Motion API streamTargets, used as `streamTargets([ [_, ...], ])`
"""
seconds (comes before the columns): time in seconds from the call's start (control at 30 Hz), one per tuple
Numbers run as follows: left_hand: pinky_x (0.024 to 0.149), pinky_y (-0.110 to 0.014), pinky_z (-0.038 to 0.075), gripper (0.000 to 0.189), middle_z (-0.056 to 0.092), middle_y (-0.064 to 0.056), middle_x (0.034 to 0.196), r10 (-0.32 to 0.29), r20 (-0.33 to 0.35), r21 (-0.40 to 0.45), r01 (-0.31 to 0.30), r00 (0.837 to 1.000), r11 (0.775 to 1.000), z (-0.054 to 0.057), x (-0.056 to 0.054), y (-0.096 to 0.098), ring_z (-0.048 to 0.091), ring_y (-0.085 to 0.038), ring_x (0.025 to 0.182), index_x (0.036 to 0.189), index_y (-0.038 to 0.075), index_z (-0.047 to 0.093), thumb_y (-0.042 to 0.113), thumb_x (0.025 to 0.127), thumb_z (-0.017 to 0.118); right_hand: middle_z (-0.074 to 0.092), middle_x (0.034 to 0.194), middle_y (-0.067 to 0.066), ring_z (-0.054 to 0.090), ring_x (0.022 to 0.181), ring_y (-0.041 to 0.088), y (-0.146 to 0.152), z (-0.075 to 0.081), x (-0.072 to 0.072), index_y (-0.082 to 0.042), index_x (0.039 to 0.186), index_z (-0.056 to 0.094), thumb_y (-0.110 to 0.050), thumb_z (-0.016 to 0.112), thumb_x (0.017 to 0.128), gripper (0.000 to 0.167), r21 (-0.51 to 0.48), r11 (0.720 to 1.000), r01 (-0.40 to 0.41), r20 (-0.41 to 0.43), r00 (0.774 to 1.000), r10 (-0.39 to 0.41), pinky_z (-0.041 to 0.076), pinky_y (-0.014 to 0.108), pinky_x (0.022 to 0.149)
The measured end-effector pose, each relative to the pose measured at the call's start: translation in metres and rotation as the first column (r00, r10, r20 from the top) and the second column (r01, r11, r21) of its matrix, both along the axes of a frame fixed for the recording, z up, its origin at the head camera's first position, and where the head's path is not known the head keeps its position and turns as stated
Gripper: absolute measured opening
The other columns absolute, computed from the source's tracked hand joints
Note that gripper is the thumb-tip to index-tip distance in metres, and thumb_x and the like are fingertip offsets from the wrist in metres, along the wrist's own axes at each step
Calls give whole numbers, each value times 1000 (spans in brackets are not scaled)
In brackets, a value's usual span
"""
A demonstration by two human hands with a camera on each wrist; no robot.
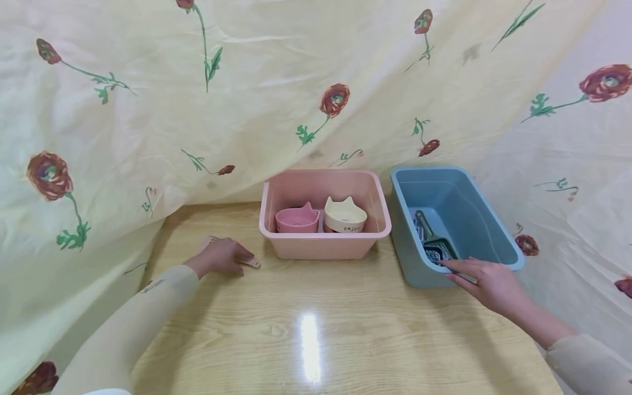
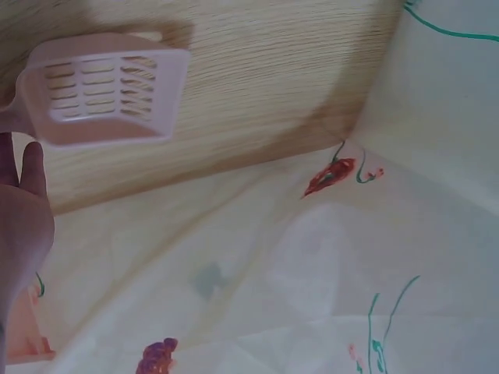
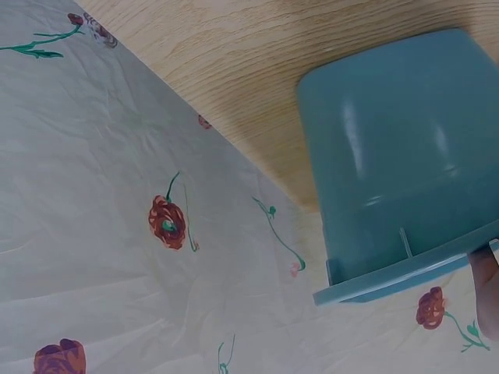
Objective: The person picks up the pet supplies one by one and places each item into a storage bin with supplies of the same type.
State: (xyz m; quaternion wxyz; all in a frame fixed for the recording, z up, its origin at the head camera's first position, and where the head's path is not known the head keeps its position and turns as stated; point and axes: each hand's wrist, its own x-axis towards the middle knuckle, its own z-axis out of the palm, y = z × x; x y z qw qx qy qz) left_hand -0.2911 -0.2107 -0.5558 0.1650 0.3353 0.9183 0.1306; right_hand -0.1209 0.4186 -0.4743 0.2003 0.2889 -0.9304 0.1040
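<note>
My left hand (image 1: 223, 257) grips a pale pink litter scoop lying low over the wooden table, left of the pink bin. In the left wrist view the slotted pan of this litter scoop (image 2: 101, 89) shows beyond the fingers. At the near rim of the blue bin (image 1: 476, 241) rests my right hand (image 1: 494, 282), with straight fingers over the edge. Its fingertips are right beside a dark scoop (image 1: 434, 254) inside the bin. A green scoop (image 1: 428, 230) leans there too. The right wrist view shows just a fingertip at the rim.
A pink bin (image 1: 321, 248) stands at the back middle, holding a pink cat-eared bowl (image 1: 297, 220) and a cream cat-eared bowl (image 1: 345, 215). Flowered cloth (image 1: 247, 109) hangs behind and along both sides of the wooden table (image 1: 257, 323).
</note>
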Motion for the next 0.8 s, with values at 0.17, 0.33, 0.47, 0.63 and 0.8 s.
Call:
streamTargets([
  [0.17, 101, -50, 59, 39, 80, -6, 119, -20, -32, 17, 21, 999, 1000, -2, 2, -2, 74, -30, 113, 120, 13, 82, 17, 82, 87, 81, 91, 5, 71, 66, 15, 0, 2, 2, -11, 115, 83, -46, 75, 97, 41, 13, 1000, 22, 27, 999, -22, 60, 32, 54],
  [0.33, 99, -49, 59, 32, 81, -5, 113, -28, -40, 44, 29, 999, 999, -9, 2, -1, 75, -28, 108, 114, 13, 83, 11, 82, 88, 81, 92, 4, 68, 67, 11, -2, 5, 3, -13, 117, 83, -32, 87, 88, 35, 34, 999, 36, 46, 998, -38, 61, 31, 56],
  [0.47, 98, -49, 60, 27, 81, -4, 111, -31, -54, 46, 33, 998, 998, -12, 4, 1, 75, -27, 106, 111, 13, 84, 11, 85, 88, 81, 92, 4, 67, 66, 10, -3, 6, 4, -13, 117, 83, -26, 90, 84, 36, 41, 998, 40, 49, 998, -42, 61, 32, 56],
  [0.63, 96, -47, 61, 20, 82, -4, 107, -47, -111, 61, 54, 993, 997, -14, 6, 1, 76, -24, 100, 107, 13, 84, 12, 87, 87, 81, 93, 3, 71, 68, 13, -4, 6, 4, -13, 118, 83, -19, 92, 80, 39, 50, 998, 50, 62, 997, -53, 63, 36, 58],
  [0.8, 91, -45, 63, 17, 82, -4, 104, -33, -141, 118, 49, 990, 992, -13, 8, 3, 77, -23, 97, 106, 11, 85, 15, 90, 87, 81, 92, 3, 70, 67, 12, -3, 6, 4, -12, 117, 83, -19, 92, 79, 39, 47, 998, 44, 62, 997, -47, 62, 33, 57],
])
